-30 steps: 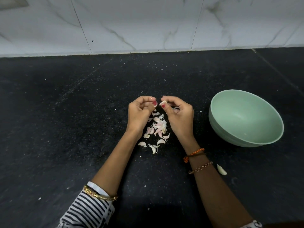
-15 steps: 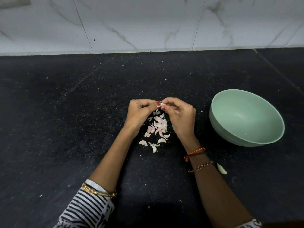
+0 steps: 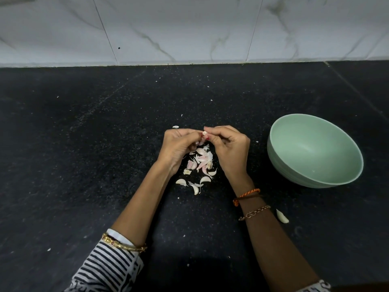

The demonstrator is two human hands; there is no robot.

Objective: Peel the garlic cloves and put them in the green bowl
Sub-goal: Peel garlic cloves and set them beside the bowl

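Both hands meet fingertip to fingertip over the dark counter [image 3: 84,165]: the left hand [image 3: 179,147] and right hand [image 3: 228,148] each have curled fingers pinching a small garlic clove [image 3: 204,133] between them. Directly under the hands lies a heap of cloves and pinkish skins [image 3: 200,163]. The green bowl [image 3: 345,178] sits well apart to the right, and one loose clove [image 3: 282,216] rests beside the right forearm.
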